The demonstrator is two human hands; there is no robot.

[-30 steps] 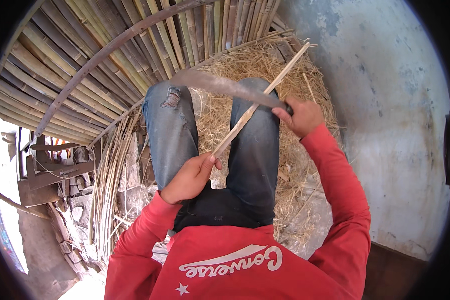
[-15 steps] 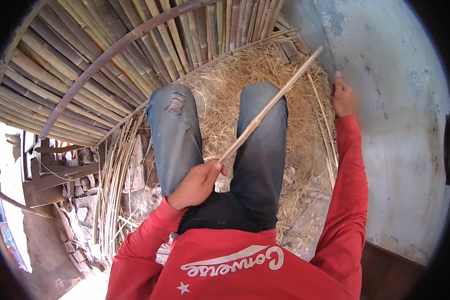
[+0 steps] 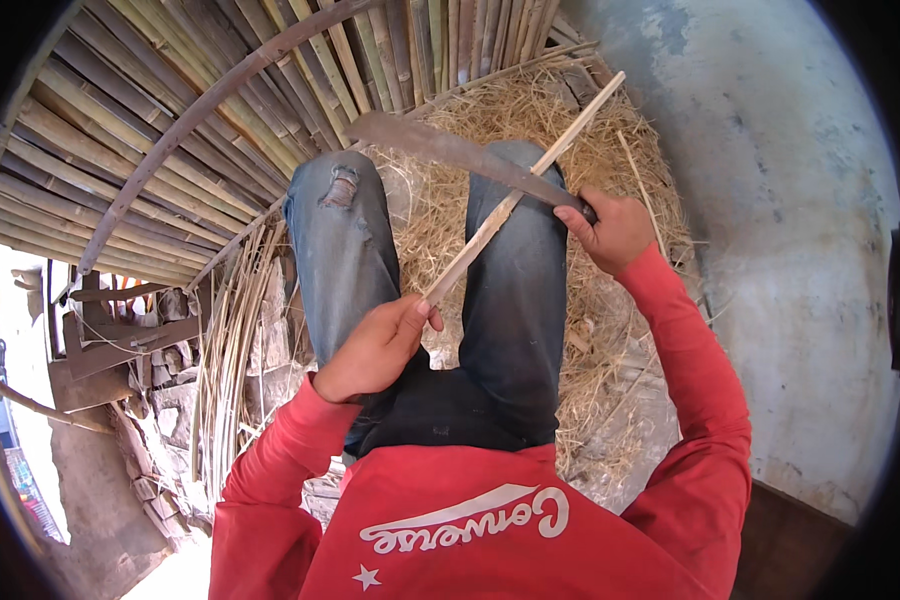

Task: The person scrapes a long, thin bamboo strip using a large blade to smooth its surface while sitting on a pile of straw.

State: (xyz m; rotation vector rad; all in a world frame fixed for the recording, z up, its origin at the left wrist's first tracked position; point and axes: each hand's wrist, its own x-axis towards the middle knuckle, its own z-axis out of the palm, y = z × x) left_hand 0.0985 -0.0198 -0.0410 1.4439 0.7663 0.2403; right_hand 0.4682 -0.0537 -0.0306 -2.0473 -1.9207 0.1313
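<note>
While you sit above a bed of straw [image 3: 610, 330], your left hand [image 3: 375, 350] grips the near end of a bamboo strip [image 3: 515, 198] slanting across your right thigh, and your right hand [image 3: 615, 232] clasps a curved blade [image 3: 450, 150] laid across it.

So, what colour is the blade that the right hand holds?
Dull rusty brown-grey, seen in the head view: the curved blade crosses the pale bamboo strip.

The ground [image 3: 610, 470] carries a heap of straw [image 3: 440, 190], thin bamboo strips [image 3: 232, 340] and, seemingly, stones [image 3: 160, 420].
</note>
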